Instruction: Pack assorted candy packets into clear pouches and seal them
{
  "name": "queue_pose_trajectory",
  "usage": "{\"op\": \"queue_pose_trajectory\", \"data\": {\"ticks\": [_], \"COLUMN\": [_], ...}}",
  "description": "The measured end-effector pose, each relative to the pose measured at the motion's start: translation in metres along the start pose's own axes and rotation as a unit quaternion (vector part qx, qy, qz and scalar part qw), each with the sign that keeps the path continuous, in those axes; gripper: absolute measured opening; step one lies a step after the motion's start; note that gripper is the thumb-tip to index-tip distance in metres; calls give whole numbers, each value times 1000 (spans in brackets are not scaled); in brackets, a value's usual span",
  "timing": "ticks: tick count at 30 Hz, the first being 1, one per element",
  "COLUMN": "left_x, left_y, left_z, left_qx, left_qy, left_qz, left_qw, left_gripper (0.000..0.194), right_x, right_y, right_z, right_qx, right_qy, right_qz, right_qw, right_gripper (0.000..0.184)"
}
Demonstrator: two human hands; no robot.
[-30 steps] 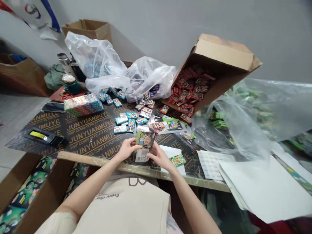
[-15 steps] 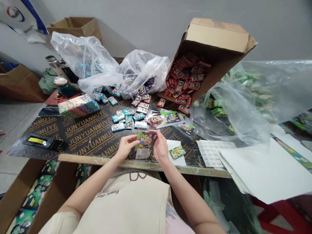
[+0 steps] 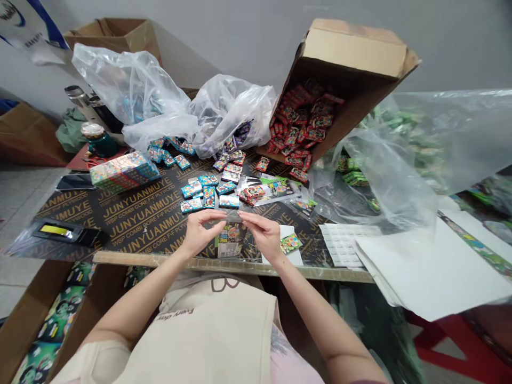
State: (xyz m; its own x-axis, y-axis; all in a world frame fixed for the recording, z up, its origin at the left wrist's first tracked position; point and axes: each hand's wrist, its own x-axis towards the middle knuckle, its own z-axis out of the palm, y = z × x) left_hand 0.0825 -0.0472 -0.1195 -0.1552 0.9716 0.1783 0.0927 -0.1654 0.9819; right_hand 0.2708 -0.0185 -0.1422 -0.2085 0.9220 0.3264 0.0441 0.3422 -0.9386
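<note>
Over the table's front edge, a clear plastic pouch (image 3: 230,242) with dark and green printing hangs upright between my hands. My left hand (image 3: 203,232) pinches its top left corner, and my right hand (image 3: 264,233) pinches the top right. The pouch's upper rim is partly covered by my fingers. Just beyond lie several small blue packets (image 3: 208,196) and a little pile of red packets (image 3: 253,194). Right of my right hand, a green packet (image 3: 291,243) rests on a white sheet (image 3: 296,258), partly behind the hand.
A tilted carton (image 3: 352,53) holding red packets stands at the back. Clear bags (image 3: 234,106) with blue and purple packets are left of it. Right are a large bag of green packets (image 3: 404,138) and white paper (image 3: 436,266). A patterned box (image 3: 125,172) and a tape dispenser (image 3: 66,233) sit left.
Both my hands have moved up to the pouch's top corners, where the fingertips now pinch; before, they held its sides lower down. The whole view has shifted slightly.
</note>
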Motion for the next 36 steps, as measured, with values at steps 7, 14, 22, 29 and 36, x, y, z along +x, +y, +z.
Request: {"op": "queue_pose_trajectory", "data": {"ticks": [7, 14, 22, 29, 36], "left_x": [10, 4, 5, 16, -28], "left_y": [8, 10, -3, -1, -77], "left_z": [-10, -15, -17, -24, -105], "left_qx": [22, 123, 122, 93, 118], "left_qy": [-68, -110, -121, 70, 349], "left_qz": [-43, 75, 71, 99, -91], "left_qw": [997, 983, 983, 988, 925], "left_gripper": [18, 6, 10, 8, 31], "right_x": [6, 6, -7, 42, 98], "right_y": [-17, -20, 4, -4, 87], "right_z": [-3, -6, -9, 8, 8], "right_qx": [0, -7, -65, -39, -341], "right_qy": [-30, -56, -50, -39, -132], "right_qz": [80, 74, -34, -75, -53], "right_qw": [996, 996, 996, 996, 929], "right_gripper": [12, 12, 14, 24, 41]}}
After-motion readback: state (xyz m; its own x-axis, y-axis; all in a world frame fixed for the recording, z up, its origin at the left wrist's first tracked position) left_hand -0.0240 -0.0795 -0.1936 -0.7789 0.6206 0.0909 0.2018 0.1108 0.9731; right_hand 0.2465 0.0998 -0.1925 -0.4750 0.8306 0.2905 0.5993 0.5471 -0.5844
